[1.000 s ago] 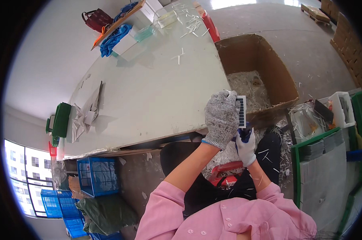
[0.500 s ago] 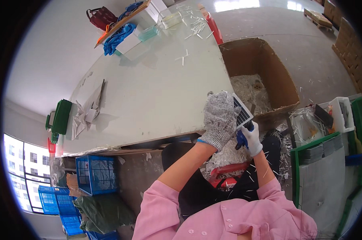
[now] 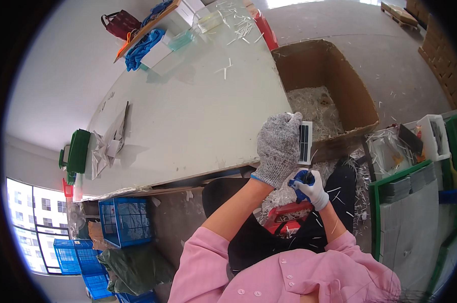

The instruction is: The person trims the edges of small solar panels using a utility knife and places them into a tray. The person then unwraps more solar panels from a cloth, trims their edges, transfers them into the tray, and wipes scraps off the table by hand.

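My left hand (image 3: 279,147), in a grey knitted glove, is closed on a small solar panel (image 3: 305,143) with dark cells and a white border. It holds the panel nearly upright at the table's right corner, and the glove covers its left part. Just below, my right hand (image 3: 315,192) wears a white glove with blue on the palm and fingers. Its fingers are wrapped round a slim, dark, knife-like tool (image 3: 308,177), mostly hidden by them. The tool's tip points up toward the panel's lower edge.
A pale table (image 3: 198,116) fills the middle, with white strips (image 3: 243,30) at its far end. Right of it stands a cardboard box (image 3: 347,91) holding trimmings. A red object (image 3: 286,217) sits between my legs. Blue crates (image 3: 125,222) stand left, a green-edged rack (image 3: 405,202) right.
The panel has turned from a slant to nearly upright in my left hand. My right hand has drawn down and slightly left, away from the panel, with the tool.
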Demonstrator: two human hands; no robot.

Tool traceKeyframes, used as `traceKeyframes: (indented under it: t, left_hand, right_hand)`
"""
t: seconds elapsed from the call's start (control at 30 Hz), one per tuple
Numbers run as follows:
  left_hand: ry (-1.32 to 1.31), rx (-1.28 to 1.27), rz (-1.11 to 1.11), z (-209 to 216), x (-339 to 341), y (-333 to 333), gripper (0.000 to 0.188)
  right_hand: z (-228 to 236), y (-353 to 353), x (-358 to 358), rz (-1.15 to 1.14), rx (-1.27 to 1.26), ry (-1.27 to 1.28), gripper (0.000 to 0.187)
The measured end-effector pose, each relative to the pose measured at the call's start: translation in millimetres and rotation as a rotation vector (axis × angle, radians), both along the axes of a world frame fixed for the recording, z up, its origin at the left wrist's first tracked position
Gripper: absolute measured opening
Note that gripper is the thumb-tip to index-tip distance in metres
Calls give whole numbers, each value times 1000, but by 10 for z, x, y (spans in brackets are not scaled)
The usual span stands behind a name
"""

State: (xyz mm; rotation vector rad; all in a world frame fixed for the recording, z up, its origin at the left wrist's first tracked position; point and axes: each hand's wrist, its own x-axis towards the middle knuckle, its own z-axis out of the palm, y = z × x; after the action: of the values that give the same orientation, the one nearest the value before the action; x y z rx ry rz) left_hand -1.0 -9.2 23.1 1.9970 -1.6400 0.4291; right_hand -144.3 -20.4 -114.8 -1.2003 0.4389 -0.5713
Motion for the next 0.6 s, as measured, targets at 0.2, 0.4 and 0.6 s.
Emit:
traceKeyframes:
  t: [0.2,0.4,0.6]
  left_hand:
    - [41,-25,-58,-72,64,-31,36]
    - [62,-68,-27,-61,29,-35,33]
    - [39,-52,32,-40,-23,-16,25]
  right_hand:
    - [290,-215,82,-10,-111,8,12]
    - [178,398,-76,85,-116,-1,18]
    - [-71,91,455,-651,-442,32,47]
